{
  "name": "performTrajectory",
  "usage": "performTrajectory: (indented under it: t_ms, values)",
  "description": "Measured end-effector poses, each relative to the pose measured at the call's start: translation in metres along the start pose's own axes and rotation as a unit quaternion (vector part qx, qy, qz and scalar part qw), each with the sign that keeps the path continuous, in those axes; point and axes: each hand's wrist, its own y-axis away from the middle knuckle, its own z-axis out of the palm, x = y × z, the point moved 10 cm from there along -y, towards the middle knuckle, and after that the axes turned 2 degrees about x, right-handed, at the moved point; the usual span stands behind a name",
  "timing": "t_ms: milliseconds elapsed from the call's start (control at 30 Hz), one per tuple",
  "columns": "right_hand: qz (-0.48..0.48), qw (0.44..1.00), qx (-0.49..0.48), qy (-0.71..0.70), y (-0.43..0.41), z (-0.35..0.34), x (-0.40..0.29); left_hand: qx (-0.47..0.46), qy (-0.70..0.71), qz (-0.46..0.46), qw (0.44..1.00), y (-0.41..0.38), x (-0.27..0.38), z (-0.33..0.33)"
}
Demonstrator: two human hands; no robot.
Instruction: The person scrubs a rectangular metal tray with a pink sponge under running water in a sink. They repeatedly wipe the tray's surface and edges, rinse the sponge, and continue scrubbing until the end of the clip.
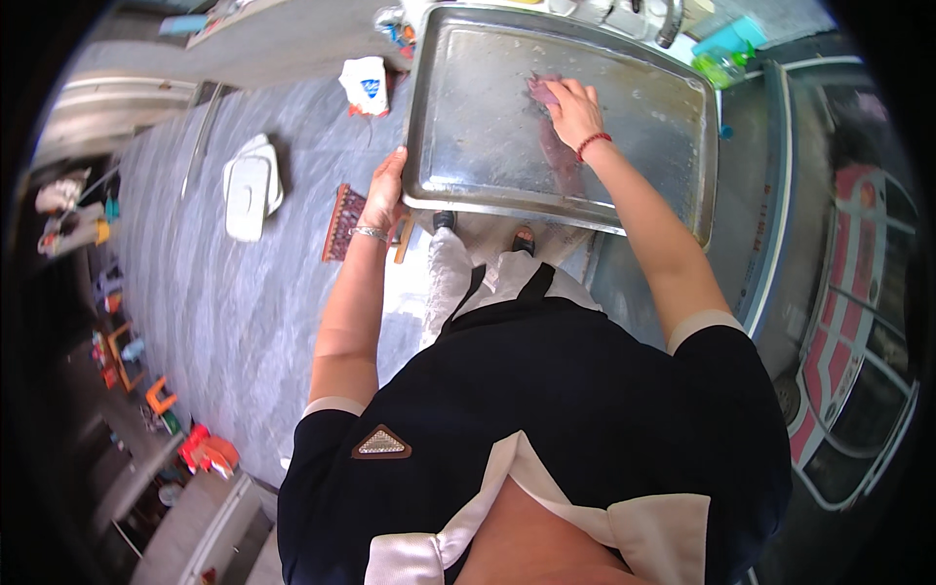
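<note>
A large rectangular metal baking tray (490,157) with a raised rim spans the top middle of the view, its inside wet and marked with small specks. My left hand (384,190) grips the tray's left rim near the lower left corner, fingers hidden below it. Pressed on the tray's inner face, right of its middle, is a purplish-pink cloth (542,89) under the fingers of my right hand (578,113). The cloth's reflection shows in the metal below. A red bracelet circles the right wrist.
Behind the tray, a metal faucet (670,25) and a green plastic bottle (720,66) stand at the top right. White lids or trays (248,194) lie on the grey floor at left, near a white bag (364,84). A pink and white vehicle (841,322) is at right.
</note>
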Motion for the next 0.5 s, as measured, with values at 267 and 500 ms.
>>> performTrajectory:
  t_ms: [267,500]
  values:
    - [-0.196,0.968,-0.108,-0.113,0.021,0.064,-0.178,0.101,0.151,0.098,0.978,0.010,-0.016,-0.003]
    - [-0.261,0.924,-0.222,-0.169,0.095,0.015,-0.115,0.158,0.140,0.109,0.971,0.011,-0.028,-0.012]
